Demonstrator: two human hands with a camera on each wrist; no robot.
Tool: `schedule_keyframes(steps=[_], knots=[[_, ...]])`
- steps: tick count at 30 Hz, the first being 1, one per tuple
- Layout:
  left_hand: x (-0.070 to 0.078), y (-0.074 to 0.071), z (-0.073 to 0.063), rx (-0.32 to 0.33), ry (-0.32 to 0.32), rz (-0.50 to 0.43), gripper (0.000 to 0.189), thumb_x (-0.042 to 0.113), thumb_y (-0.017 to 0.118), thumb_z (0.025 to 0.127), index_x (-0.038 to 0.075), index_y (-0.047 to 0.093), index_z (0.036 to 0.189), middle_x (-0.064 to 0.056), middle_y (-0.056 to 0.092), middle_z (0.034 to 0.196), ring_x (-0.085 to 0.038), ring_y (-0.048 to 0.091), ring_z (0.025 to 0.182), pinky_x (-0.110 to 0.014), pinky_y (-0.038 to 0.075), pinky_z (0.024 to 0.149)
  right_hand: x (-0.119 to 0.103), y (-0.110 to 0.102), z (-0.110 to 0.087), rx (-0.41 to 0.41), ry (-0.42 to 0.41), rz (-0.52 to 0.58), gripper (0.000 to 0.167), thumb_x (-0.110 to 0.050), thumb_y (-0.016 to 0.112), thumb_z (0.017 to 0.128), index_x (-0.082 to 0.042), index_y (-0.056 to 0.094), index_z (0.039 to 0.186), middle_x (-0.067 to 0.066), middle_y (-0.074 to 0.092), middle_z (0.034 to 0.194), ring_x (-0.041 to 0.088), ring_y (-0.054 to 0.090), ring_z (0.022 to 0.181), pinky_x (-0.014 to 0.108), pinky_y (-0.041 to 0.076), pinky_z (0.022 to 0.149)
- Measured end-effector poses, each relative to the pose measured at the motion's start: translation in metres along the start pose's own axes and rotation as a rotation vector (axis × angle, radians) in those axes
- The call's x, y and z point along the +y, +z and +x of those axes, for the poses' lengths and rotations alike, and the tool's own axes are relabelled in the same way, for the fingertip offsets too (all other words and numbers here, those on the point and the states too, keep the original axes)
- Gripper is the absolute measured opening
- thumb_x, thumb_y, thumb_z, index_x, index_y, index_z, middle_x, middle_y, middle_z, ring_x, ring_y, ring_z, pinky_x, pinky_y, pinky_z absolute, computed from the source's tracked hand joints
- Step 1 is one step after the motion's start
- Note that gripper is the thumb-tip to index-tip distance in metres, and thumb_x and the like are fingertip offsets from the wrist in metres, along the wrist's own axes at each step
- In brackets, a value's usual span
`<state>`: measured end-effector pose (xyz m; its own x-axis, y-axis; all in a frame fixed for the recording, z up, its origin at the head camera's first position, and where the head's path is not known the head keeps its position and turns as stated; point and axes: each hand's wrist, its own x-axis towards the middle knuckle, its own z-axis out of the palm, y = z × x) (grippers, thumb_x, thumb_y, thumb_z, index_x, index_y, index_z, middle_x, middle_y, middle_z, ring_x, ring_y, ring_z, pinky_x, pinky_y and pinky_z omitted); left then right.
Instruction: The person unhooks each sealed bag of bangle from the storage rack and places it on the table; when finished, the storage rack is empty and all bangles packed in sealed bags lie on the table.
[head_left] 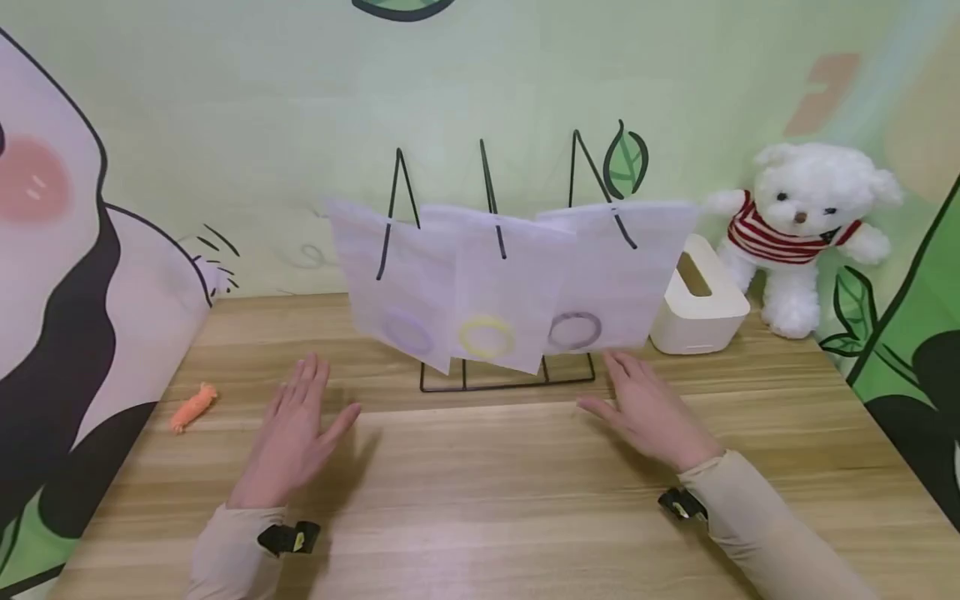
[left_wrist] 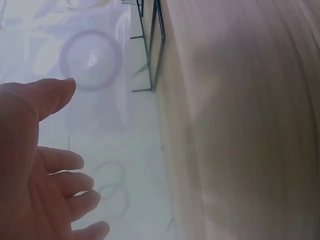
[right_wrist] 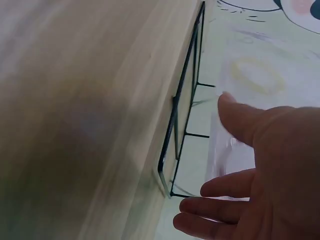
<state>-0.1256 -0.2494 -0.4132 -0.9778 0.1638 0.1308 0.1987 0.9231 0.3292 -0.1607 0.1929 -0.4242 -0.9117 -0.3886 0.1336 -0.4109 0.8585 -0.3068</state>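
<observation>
Three translucent white bags hang from the hooks of a black wire rack. A round ring shows in each: a lilac ring at left, a yellow ring in the middle, a dark ring at right. To the left of the rack, my left hand extends forward with its fingers loosely straight and its thumb spread, holding nothing. On the other side, my right hand has fingers extended and thumb out, near the rack's right corner, also holding nothing. The left wrist view shows the lilac ring's bag beyond the thumb.
A small orange object lies on the wooden table at left. Behind my right hand stands a white tissue box, with a white teddy bear in a striped shirt beside it. A painted wall closes off the back.
</observation>
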Motion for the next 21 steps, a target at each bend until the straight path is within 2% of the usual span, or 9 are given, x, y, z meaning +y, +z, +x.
schedule_keyframes(steps=[5, 10, 16, 21], knots=[[0.003, -0.001, 0.000, 0.030, 0.011, -0.031, 0.079, 0.046, 0.048, 0.100, -0.007, 0.019, 0.150, -0.025, 0.009, 0.158, -0.042, 0.011, 0.145, -0.062, 0.012, 0.113, 0.004, 0.009, 0.019, 0.004, -0.043, 0.011, 0.072, -0.037, 0.065, 0.094, 0.016, 0.040, 0.137, 0.034, 0.045, 0.137, 0.048, 0.046, 0.123, 0.056, 0.037, 0.105], [0.004, -0.002, 0.000, 0.051, -0.005, -0.087, 0.076, 0.043, 0.050, 0.100, -0.007, 0.021, 0.150, -0.023, 0.010, 0.158, -0.041, 0.012, 0.145, -0.063, 0.012, 0.113, 0.010, 0.013, 0.033, -0.049, -0.005, 0.034, 0.071, -0.035, 0.067, 0.091, 0.014, 0.043, 0.137, 0.032, 0.048, 0.135, 0.046, 0.049, 0.122, 0.054, 0.040, 0.102], [0.005, -0.003, 0.001, 0.104, -0.013, -0.140, 0.071, 0.041, 0.050, 0.101, -0.007, 0.028, 0.148, -0.026, 0.021, 0.155, -0.046, 0.023, 0.140, -0.062, 0.019, 0.111, 0.015, 0.020, 0.042, -0.093, 0.029, 0.034, 0.052, -0.036, 0.067, 0.092, 0.005, 0.059, 0.122, 0.025, 0.065, 0.111, 0.044, 0.063, 0.101, 0.054, 0.051, 0.087], [0.007, -0.004, 0.002, 0.124, -0.017, -0.166, 0.067, 0.039, 0.050, 0.101, -0.005, 0.032, 0.147, -0.026, 0.028, 0.153, -0.048, 0.028, 0.137, -0.063, 0.022, 0.109, 0.019, 0.020, 0.044, -0.092, 0.020, -0.035, 0.034, -0.032, 0.065, 0.094, -0.001, 0.065, 0.109, 0.017, 0.065, 0.094, 0.038, 0.065, 0.088, 0.053, 0.054, 0.075]])
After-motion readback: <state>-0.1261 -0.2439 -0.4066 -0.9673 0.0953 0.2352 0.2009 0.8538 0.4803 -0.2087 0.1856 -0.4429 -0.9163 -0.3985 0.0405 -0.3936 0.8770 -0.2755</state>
